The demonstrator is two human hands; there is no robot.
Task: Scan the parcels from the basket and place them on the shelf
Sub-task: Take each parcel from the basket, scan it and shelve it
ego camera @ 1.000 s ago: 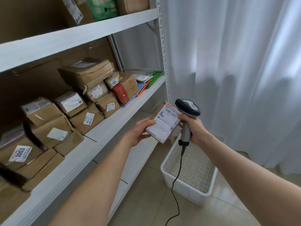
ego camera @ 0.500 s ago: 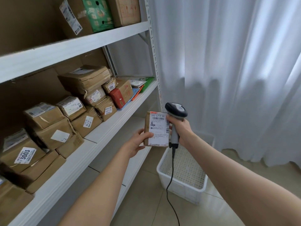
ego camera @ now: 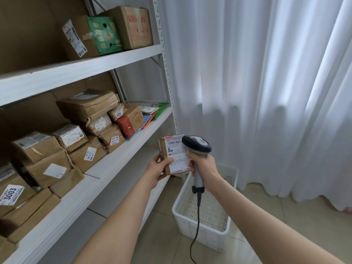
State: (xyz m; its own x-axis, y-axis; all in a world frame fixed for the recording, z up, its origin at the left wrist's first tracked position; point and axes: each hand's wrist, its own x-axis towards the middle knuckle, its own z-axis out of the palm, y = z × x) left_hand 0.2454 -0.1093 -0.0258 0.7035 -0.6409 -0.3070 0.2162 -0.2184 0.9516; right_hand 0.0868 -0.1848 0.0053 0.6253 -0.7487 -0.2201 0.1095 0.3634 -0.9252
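My left hand (ego camera: 156, 169) grips a small brown parcel (ego camera: 172, 154) by its left edge, held upright with its white shipping label facing me. My right hand (ego camera: 203, 165) is closed around the grey handle of a corded barcode scanner (ego camera: 196, 144), whose dark head sits right against the parcel's upper right corner. Below both hands the white perforated basket (ego camera: 204, 231) stands on the floor with nothing visible inside. The white metal shelf (ego camera: 114, 161) runs along my left, its middle board packed with brown parcels.
Several taped cardboard parcels (ego camera: 83, 149) with numbered stickers crowd the middle board; a strip at its front edge is bare. Larger boxes and a green bag (ego camera: 104, 35) sit on the upper board. White curtains (ego camera: 266, 92) hang on the right. The scanner cable (ego camera: 197, 225) dangles over the basket.
The parcel has turned from tilted to upright and rose slightly; the scanner head moved in close to its top right corner. My view lifted, showing more of the upper shelf.
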